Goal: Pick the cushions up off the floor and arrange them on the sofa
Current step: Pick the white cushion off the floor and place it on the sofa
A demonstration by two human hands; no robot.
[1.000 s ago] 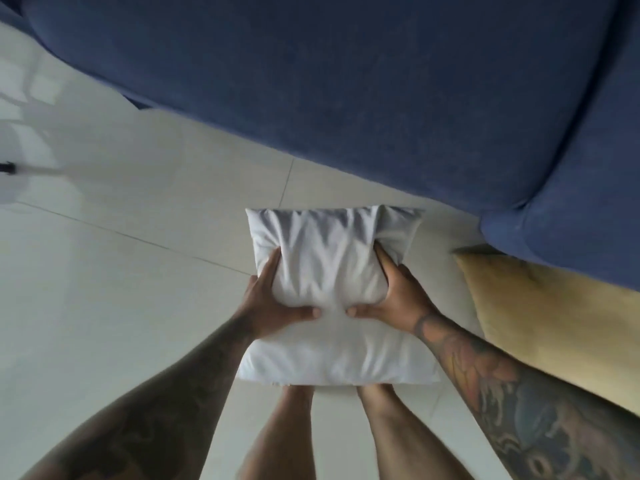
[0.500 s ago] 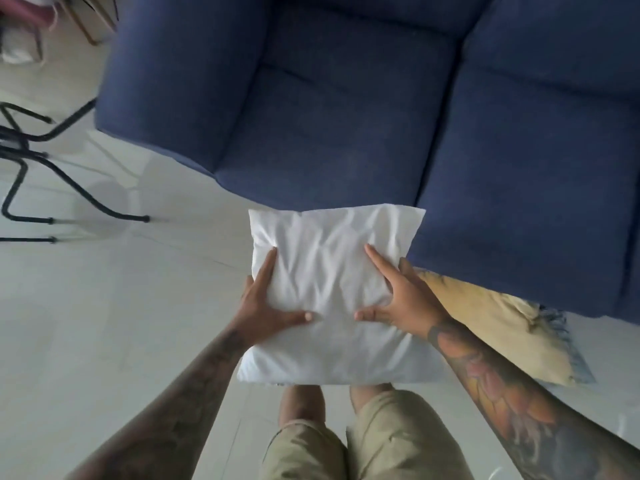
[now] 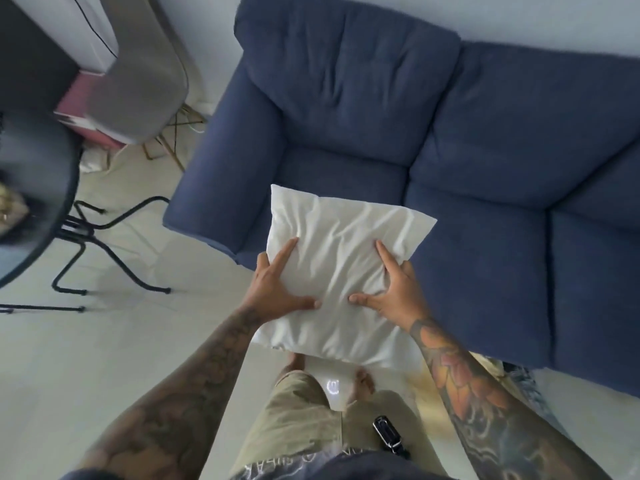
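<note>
Person stood on pale tile floor (image 3: 104, 358), khaki shorts (image 3: 298, 417) at bottom. Both hands clasped the white cushion (image 3: 339, 268), held in the air before the sofa (image 3: 485, 202). Left hand (image 3: 277, 289) gripped the cushion's left edge, fingers splayed on top, thumb pointing inward. Right hand (image 3: 394, 292) gripped the right side the same way, thumb tips near each other at the middle. Cushion's near edge hung over the floor above the feet; its far corners overlapped the sofa's front edge and left seat. Yellow cushion (image 3: 498, 368) lay on the floor against the sofa base, mostly hidden by the right forearm. Seats were bare, open room across both. Left of the sofa arm, open floor, then black table (image 3: 38, 202) with wire legs. Grey chair (image 3: 145, 74) farther back by the wall.
</note>
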